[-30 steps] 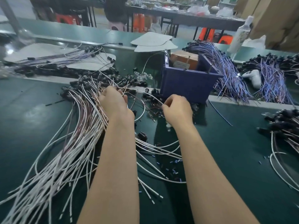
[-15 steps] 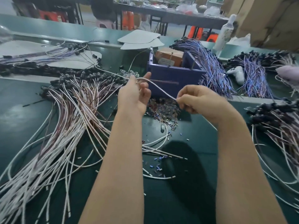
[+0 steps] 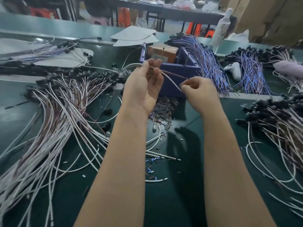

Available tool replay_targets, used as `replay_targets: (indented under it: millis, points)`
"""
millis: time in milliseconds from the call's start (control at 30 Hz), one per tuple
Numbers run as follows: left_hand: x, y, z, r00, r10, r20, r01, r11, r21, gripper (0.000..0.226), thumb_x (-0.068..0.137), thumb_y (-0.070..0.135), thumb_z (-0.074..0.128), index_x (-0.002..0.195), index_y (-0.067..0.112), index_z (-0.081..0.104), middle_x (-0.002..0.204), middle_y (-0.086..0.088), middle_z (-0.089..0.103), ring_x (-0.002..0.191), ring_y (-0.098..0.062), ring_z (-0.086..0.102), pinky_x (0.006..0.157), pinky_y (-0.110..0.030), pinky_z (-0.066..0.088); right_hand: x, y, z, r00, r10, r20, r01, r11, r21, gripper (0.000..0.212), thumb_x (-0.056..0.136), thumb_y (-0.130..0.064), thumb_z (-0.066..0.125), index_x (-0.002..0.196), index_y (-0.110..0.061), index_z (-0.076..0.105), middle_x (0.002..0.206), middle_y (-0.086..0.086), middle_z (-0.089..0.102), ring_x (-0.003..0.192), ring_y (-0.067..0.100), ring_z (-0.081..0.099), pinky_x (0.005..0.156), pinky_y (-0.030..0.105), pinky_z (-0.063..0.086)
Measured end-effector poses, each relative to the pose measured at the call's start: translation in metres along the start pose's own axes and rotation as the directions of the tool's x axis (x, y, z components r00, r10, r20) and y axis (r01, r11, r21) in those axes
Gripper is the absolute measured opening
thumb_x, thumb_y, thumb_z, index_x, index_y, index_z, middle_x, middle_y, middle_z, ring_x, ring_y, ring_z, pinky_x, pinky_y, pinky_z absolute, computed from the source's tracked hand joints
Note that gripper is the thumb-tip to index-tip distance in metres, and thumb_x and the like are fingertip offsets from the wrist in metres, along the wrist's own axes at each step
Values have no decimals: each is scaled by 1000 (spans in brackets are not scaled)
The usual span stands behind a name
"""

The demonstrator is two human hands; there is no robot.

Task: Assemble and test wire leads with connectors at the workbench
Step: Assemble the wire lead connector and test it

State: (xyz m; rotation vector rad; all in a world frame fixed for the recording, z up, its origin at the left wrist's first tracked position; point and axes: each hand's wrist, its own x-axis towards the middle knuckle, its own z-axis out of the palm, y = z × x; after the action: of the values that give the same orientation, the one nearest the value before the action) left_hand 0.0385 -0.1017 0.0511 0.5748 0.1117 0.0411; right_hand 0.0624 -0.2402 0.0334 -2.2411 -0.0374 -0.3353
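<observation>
The left grip point(image 3: 144, 89) is pinching a wire lead point(image 3: 169, 80) between its fingertips, palm turned towards the camera, while the right grip point(image 3: 200, 94) is clenching round the lead's other end. The lead is stretching between them above the tabletop point(image 3: 232, 105), toward its far edge, just in front of a blue bin point(image 3: 190, 69). A fan of white and brown leads point(image 3: 57, 120) is lying toward the left edge

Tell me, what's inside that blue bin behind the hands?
An orange box sits in the bin, with two thin pins sticking up. The bin's front wall and the left hand hide whatever lies lower.
</observation>
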Motion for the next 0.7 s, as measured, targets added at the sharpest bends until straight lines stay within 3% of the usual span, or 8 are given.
replay_targets:
  millis: [100, 233, 367, 467, 533, 633, 700]
  points:
    - [-2, 0, 4, 996, 63, 56, -65, 997, 43, 22, 102, 12, 38, 87, 9, 53, 78, -5, 70, 53, -4, 59, 53, -16, 52, 0, -10, -3, 995, -86, -59, 93, 988, 120, 13, 93, -22, 54, 93, -19, 67, 78, -9, 62, 79, 12, 58, 71, 23, 44]
    - [-1, -1, 4, 996, 78, 35, -80, 995, 65, 20, 102, 12, 39, 88, 8, 53, 75, -4, 72, 55, -3, 63, 53, -15, 52, -5, -18, -7, 989, -124, 84, 77, 903, 424, 22, 95, -10, 45, 102, -18, 65, 85, -8, 72, 82, 4, 65, 72, 16, 50]
    - [2, -5, -3, 994, 62, -93, -51, 993, 109, 19, 102, 12, 39, 88, 8, 51, 76, -5, 70, 51, -1, 61, 50, -13, 50, -5, -12, -12, 970, -94, 223, -25, 877, 479, 13, 93, -18, 55, 99, -23, 65, 85, -3, 75, 87, 13, 70, 86, 30, 53]
    - [4, -9, -7, 993, 30, -115, -12, 988, 153, 13, 101, 10, 41, 92, 7, 50, 77, -5, 71, 50, -1, 60, 49, -13, 50, -5, -11, -9, 971, -135, 199, 84, 966, 245, 18, 95, -34, 55, 91, -22, 68, 86, 0, 73, 87, 18, 69, 88, 39, 53]
    - [5, -13, -8, 994, 16, -105, 12, 965, 262, 10, 100, 8, 42, 94, 9, 50, 74, -2, 71, 49, -2, 57, 48, -13, 49, -6, -13, -4, 954, -164, 251, 135, 982, 128, 24, 97, -33, 51, 90, -19, 69, 84, 4, 73, 86, 22, 69, 87, 45, 52]
    - [7, -17, -10, 993, 32, -114, 19, 904, 426, 9, 99, 9, 45, 93, 12, 51, 79, 0, 70, 47, -1, 47, 44, -11, 44, -8, -15, -2, 936, -160, 315, 150, 987, 56, 27, 98, -22, 49, 77, -19, 65, 60, -2, 62, 58, 10, 59, 67, 30, 49]
    - [9, -13, -13, 984, 37, -173, 25, 938, 346, 6, 99, 12, 47, 95, 10, 52, 83, -1, 69, 43, 0, 45, 41, -11, 42, -8, -12, -7, 933, -126, 336, 115, 992, 50, 29, 98, -22, 49, 74, -21, 66, 52, -7, 50, 51, 9, 47, 58, 24, 41]
